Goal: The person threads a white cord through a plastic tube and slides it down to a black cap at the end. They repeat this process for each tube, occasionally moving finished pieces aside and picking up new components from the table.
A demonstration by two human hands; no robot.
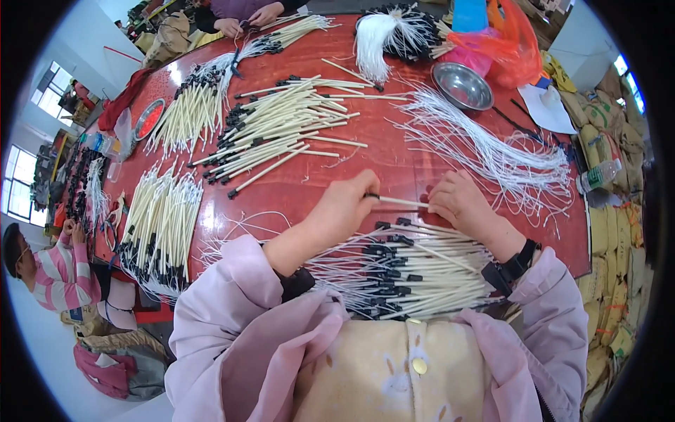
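Observation:
A thin cream stick (404,202) with a dark piece at one end is held level between both hands, above the table. My left hand (351,200) pinches its dark end, and my right hand (460,202) has fingers closed round the other end. The fingertips partly cover both ends. Just below my hands lies a heap of cream sticks (443,271) with black caps, white cords trailing left from them. Beyond my left hand is a pile of capped sticks (281,126) on which few cords show. A bundle of loose white cords (485,151) lies past my right hand.
The red table (394,165) also carries two more stick bundles (158,225) at left, a metal bowl (462,86), a dish of red bits (149,119) and orange bags (510,42). A bottle (601,176) stands by the right edge. Co-workers sit left (63,274) and opposite (242,10).

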